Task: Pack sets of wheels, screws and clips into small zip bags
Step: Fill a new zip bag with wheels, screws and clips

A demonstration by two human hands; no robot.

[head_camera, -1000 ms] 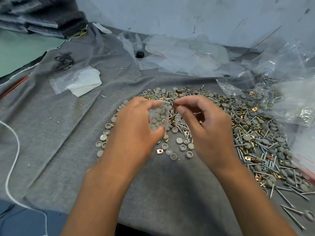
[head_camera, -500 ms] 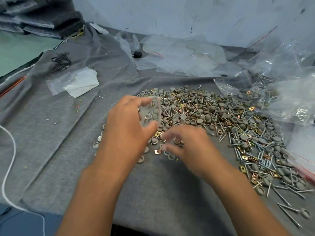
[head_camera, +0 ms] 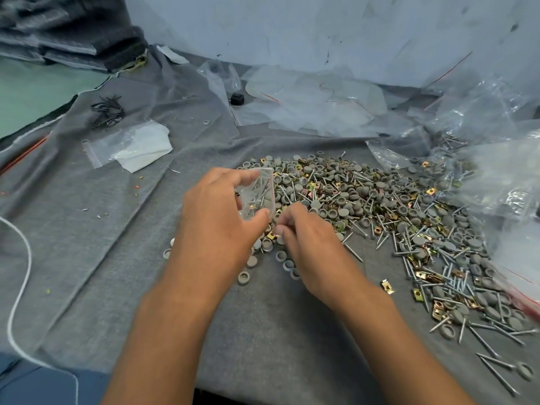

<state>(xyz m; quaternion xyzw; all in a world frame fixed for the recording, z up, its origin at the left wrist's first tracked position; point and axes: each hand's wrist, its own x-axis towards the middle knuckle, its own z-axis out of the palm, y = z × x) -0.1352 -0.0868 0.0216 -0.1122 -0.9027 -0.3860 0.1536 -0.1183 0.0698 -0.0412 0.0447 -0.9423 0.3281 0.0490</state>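
Head view, left hand [head_camera: 217, 226]: curled around a small clear zip bag [head_camera: 257, 194], thumb and fingers pinching it above the worktop; screws showed through the plastic.
Head view, right hand [head_camera: 306, 238]: lowered just beside the bag, fingertips drawn together at the near edge of the heap; whether they pinched a part could not be told.
Parts heap [head_camera: 380, 206]: grey wheels, long screws and brass-coloured clips lay mixed on the grey cloth [head_camera: 87, 229], spreading to the right.
Far side: loose clear plastic bags [head_camera: 315, 103] lay against the wall.
Left side: a flat zip bag with white paper [head_camera: 131, 146] lay well apart from the heap.
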